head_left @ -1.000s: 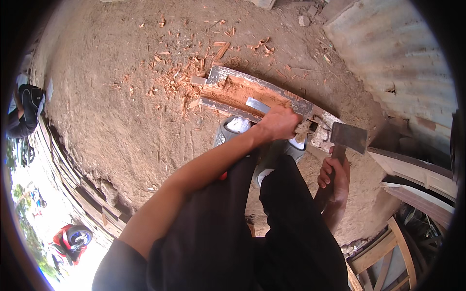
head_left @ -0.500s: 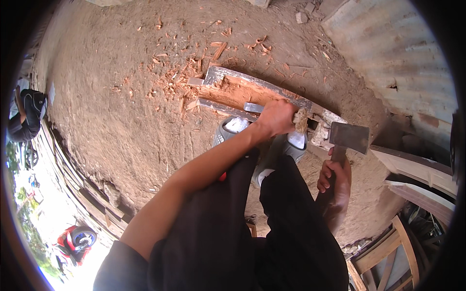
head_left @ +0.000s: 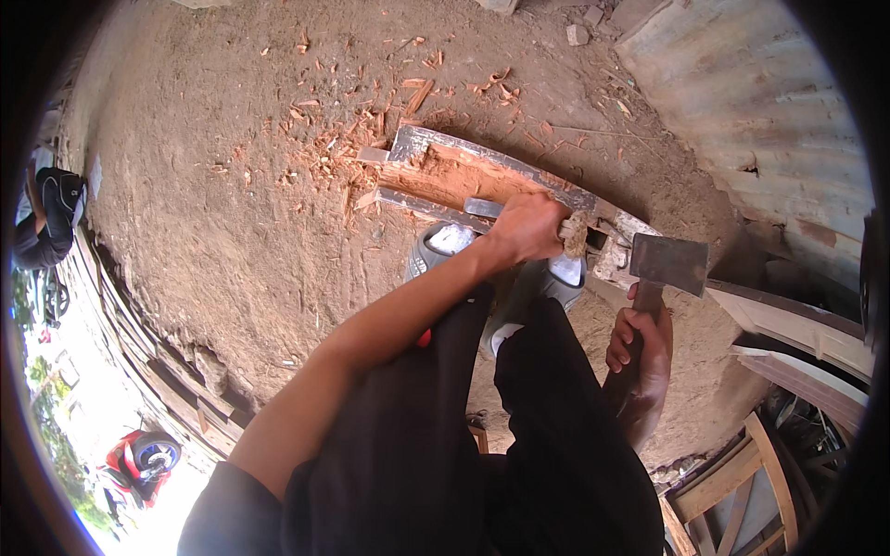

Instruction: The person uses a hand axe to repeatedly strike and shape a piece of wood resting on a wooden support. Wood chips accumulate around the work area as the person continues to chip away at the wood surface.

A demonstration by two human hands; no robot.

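Note:
My left hand (head_left: pixel 531 227) is closed round a chisel (head_left: pixel 483 207), whose flat metal blade points left into the hollowed wood. The chisel's frayed, battered handle end (head_left: pixel 575 233) sticks out to the right of my fist. Under it lies a long wooden piece (head_left: pixel 454 171) with dark, weathered edges and a rough reddish-brown hollow. To the right, my right hand (head_left: pixel 642 347) grips the handle of a hammer with a broad, dark, blocky head (head_left: pixel 668 264). That head is held apart from the chisel, beyond the wood's right end.
Reddish wood chips (head_left: pixel 334 153) litter the dirt ground around the far left end of the wood. My shoes (head_left: pixel 443 248) stand close against its near side. Corrugated metal sheeting (head_left: pixel 751 111) and stacked boards (head_left: pixel 788 320) are on the right. A wooden frame (head_left: pixel 742 482) leans at lower right.
The hammer head has shifted very slightly to the right. My left hand, the chisel and the wood look unmoved.

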